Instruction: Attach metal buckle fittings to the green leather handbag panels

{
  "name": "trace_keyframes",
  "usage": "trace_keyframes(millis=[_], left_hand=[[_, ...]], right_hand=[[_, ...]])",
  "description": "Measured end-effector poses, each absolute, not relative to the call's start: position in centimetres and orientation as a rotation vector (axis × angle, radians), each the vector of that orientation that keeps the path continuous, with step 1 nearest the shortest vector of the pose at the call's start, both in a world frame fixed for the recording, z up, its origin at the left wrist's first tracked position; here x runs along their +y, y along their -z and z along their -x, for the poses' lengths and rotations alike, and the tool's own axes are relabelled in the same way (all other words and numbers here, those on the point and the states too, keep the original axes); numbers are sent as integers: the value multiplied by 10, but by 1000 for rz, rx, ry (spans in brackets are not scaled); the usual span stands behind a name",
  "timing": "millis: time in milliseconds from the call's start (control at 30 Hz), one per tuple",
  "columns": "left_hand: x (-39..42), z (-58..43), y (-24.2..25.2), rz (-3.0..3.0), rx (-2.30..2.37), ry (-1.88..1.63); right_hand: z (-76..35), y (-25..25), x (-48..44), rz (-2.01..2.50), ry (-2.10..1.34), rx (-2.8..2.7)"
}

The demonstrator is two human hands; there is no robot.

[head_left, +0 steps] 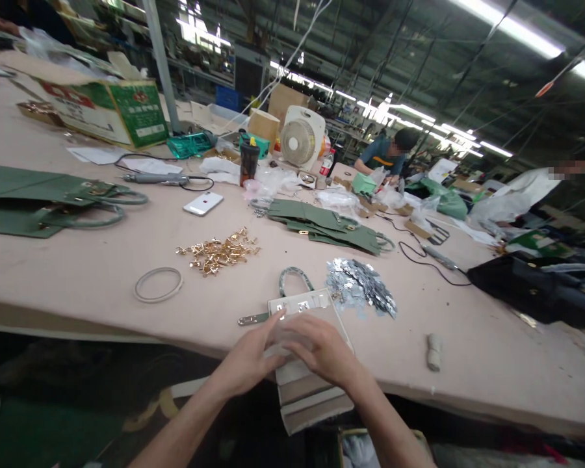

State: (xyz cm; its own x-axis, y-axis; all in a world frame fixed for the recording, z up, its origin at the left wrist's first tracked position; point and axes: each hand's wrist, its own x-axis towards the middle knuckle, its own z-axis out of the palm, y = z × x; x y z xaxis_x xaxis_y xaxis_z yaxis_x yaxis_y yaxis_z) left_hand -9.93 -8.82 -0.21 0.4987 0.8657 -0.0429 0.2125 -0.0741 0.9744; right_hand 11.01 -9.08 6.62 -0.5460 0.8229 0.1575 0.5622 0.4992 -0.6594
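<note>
Closest in, a pale bag piece [305, 390] lies across the edge of the bench [394, 344], its near end jutting out past it. Over its middle are the left hand [253, 354] and the right hand [326, 348], fingers bent and their tips drawn close together; they are blurred, so whether anything small is pinched between them I cannot tell. A strap with a metal fitting [252, 319] sticks out to the left of the piece, and a dark handle loop [295, 273] stands at its far end. A small beige roll [433, 352] lies off to the right.

Just beyond, silvery plates [363, 286] are heaped right of the loop, with a pale ring [158, 285] and a pile of gold fasteners [219, 252] to the left. Farther on come green bags [326, 224], a phone [203, 203] and a fan [299, 138]; at the back, a co-worker [383, 156] bends over the bench.
</note>
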Motion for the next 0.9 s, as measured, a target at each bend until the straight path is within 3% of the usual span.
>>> trace_keyframes(millis=[300, 567, 900], left_hand=[[-92, 101, 4, -1611, 945, -747], [-96, 115, -22, -1720, 1088, -726], [-100, 128, -42, -1816, 881, -662]], right_hand=[[-83, -40, -104, 1342, -639, -2341], [-86, -49, -111, 1247, -662, -2339], [-89, -60, -121, 1200, -760, -2185]])
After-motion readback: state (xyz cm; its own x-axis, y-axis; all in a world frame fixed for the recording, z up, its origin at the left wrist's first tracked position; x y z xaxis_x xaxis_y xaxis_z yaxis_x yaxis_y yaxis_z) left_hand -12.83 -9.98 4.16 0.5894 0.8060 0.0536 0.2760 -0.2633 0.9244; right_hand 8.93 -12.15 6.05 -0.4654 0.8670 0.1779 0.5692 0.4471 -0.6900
